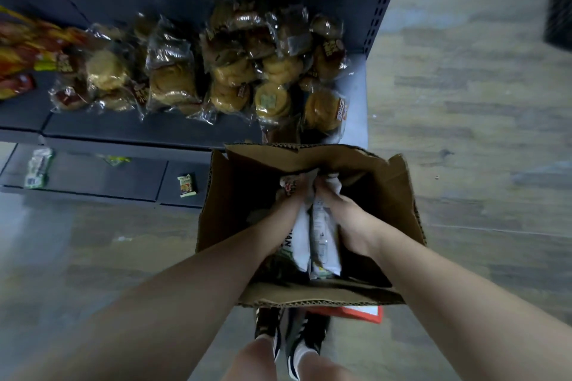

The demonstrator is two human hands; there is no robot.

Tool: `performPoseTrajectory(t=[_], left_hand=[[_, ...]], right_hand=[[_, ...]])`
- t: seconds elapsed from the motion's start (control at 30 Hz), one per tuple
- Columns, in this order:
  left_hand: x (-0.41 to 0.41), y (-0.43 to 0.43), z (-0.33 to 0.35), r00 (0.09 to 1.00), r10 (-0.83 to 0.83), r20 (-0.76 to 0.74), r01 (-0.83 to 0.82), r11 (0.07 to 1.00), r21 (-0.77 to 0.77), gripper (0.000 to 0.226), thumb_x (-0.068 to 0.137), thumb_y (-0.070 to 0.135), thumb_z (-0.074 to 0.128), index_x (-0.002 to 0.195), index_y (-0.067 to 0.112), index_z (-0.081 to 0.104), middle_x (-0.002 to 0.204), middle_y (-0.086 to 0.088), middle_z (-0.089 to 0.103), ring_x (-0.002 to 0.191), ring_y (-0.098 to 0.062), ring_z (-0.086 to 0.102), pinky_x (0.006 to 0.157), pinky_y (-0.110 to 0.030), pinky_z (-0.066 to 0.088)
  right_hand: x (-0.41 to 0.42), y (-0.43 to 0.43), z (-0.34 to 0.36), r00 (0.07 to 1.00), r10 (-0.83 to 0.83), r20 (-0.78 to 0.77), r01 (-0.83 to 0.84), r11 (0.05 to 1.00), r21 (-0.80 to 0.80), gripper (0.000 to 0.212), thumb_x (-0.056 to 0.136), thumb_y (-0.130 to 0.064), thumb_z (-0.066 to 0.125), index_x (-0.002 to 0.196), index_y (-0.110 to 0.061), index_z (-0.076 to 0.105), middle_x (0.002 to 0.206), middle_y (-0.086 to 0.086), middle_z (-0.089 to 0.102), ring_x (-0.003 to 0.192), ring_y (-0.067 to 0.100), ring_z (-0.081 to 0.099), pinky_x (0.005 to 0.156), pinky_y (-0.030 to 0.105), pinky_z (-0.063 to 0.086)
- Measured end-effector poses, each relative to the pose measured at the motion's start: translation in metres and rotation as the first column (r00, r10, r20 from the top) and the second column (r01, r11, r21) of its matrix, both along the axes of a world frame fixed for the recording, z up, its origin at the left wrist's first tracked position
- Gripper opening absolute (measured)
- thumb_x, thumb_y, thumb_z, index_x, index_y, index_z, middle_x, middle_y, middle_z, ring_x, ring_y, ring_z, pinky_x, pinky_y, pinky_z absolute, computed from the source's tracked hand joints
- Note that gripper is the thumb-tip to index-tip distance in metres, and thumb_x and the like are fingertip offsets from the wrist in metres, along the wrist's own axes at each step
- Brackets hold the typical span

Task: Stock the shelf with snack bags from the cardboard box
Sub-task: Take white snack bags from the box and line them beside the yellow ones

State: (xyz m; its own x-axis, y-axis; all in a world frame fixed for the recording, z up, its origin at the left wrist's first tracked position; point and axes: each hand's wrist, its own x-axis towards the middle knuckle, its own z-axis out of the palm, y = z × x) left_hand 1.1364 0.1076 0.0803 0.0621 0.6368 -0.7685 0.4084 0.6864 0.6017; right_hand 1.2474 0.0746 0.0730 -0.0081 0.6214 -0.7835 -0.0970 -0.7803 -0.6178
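An open cardboard box stands on the floor in front of a dark shelf. Both my hands reach down into it. My left hand and my right hand grip a bundle of white snack bags between them, the bags standing on end inside the box. More packets lie darker beneath them. On the shelf above the box sit several clear bags of golden buns, piled against the shelf's right end.
Red and yellow snack bags lie at the shelf's far left. The lower shelf carries a few small green packets. My shoes stand just behind the box beside an orange item. Wood-look floor stretches to the right.
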Motion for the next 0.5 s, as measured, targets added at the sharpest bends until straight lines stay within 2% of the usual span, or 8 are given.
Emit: performPoseTrajectory(t=[0.07, 0.13, 0.17, 0.23, 0.3, 0.33, 0.4, 0.5], left_hand=[[-0.009, -0.007, 0.013, 0.996, -0.082, 0.018, 0.08, 0.992, 0.096, 0.067, 0.085, 0.057, 0.05, 0.136, 0.015, 0.038, 0.134, -0.001, 0.049, 0.119, -0.02, 0.051, 0.101, -0.03, 0.04], [-0.019, -0.01, 0.031, 0.996, -0.068, 0.065, 0.058, 0.988, 0.144, 0.044, 0.093, 0.041, 0.051, 0.127, 0.016, 0.036, 0.114, 0.0, 0.054, 0.101, -0.016, 0.053, 0.083, -0.026, 0.04], [-0.02, -0.009, 0.041, 0.994, -0.095, 0.054, 0.085, 0.981, 0.173, 0.045, 0.092, 0.03, 0.056, 0.128, 0.012, 0.035, 0.109, 0.0, 0.053, 0.097, -0.015, 0.054, 0.078, -0.025, 0.041], [-0.029, -0.009, 0.058, 0.974, -0.207, 0.095, 0.173, 0.944, 0.28, 0.064, 0.083, 0.019, 0.07, 0.133, 0.008, 0.032, 0.119, 0.0, 0.053, 0.11, -0.014, 0.054, 0.083, -0.02, 0.045], [-0.035, -0.013, 0.081, 0.917, -0.394, 0.056, 0.336, 0.843, 0.421, 0.072, 0.076, 0.007, 0.075, 0.134, 0.009, 0.032, 0.122, 0.002, 0.052, 0.117, -0.011, 0.051, 0.094, -0.015, 0.044], [-0.039, -0.014, 0.088, 0.894, -0.447, 0.023, 0.383, 0.79, 0.48, 0.08, 0.072, 0.009, 0.079, 0.135, 0.01, 0.03, 0.123, 0.001, 0.05, 0.12, -0.011, 0.049, 0.1, -0.02, 0.042], [-0.039, -0.015, 0.1, 0.873, -0.481, -0.082, 0.446, 0.718, 0.534, 0.104, 0.057, 0.031, 0.082, 0.14, 0.014, 0.021, 0.132, -0.003, 0.042, 0.127, -0.019, 0.043, 0.106, -0.035, 0.039], [-0.043, -0.018, 0.124, 0.865, -0.467, -0.181, 0.483, 0.683, 0.548, 0.11, 0.047, 0.044, 0.074, 0.138, 0.023, 0.015, 0.132, -0.003, 0.038, 0.129, -0.024, 0.04, 0.102, -0.045, 0.042]], right_hand=[[-0.003, -0.005, 0.02, 0.998, 0.048, -0.051, -0.047, 0.998, 0.031, 0.096, 0.052, -0.083, 0.067, 0.13, -0.028, 0.057, 0.127, -0.003, 0.064, 0.122, 0.018, 0.056, 0.112, 0.044, 0.035], [-0.003, -0.007, 0.044, 0.988, 0.124, -0.095, -0.122, 0.992, 0.034, 0.105, 0.049, -0.086, 0.068, 0.137, -0.033, 0.048, 0.137, -0.008, 0.056, 0.129, 0.017, 0.049, 0.115, 0.047, 0.028], [-0.002, -0.008, 0.061, 0.982, 0.159, -0.102, -0.157, 0.987, 0.027, 0.106, 0.049, -0.086, 0.068, 0.138, -0.034, 0.045, 0.138, -0.009, 0.055, 0.13, 0.017, 0.047, 0.116, 0.05, 0.025], [0.001, -0.007, 0.094, 0.97, 0.229, -0.088, -0.225, 0.973, 0.049, 0.096, 0.056, -0.082, 0.067, 0.136, -0.03, 0.049, 0.133, -0.009, 0.057, 0.128, 0.014, 0.047, 0.115, 0.049, 0.024], [0.001, -0.004, 0.123, 0.968, 0.248, -0.034, -0.244, 0.965, 0.092, 0.077, 0.066, -0.075, 0.066, 0.127, -0.028, 0.058, 0.124, -0.005, 0.063, 0.119, 0.014, 0.055, 0.11, 0.046, 0.035], [0.002, -0.002, 0.131, 0.968, 0.248, 0.028, -0.249, 0.959, 0.134, 0.068, 0.071, -0.07, 0.065, 0.122, -0.025, 0.061, 0.118, -0.002, 0.067, 0.111, 0.016, 0.061, 0.103, 0.043, 0.044], [0.0, -0.001, 0.15, 0.967, 0.2, 0.158, -0.233, 0.944, 0.232, 0.05, 0.082, -0.059, 0.061, 0.113, -0.02, 0.065, 0.105, 0.0, 0.071, 0.095, 0.014, 0.065, 0.081, 0.033, 0.052], [-0.006, -0.002, 0.179, 0.946, 0.114, 0.303, -0.22, 0.913, 0.345, 0.034, 0.086, -0.042, 0.056, 0.095, -0.011, 0.064, 0.094, 0.002, 0.071, 0.09, 0.017, 0.065, 0.085, 0.037, 0.053]])
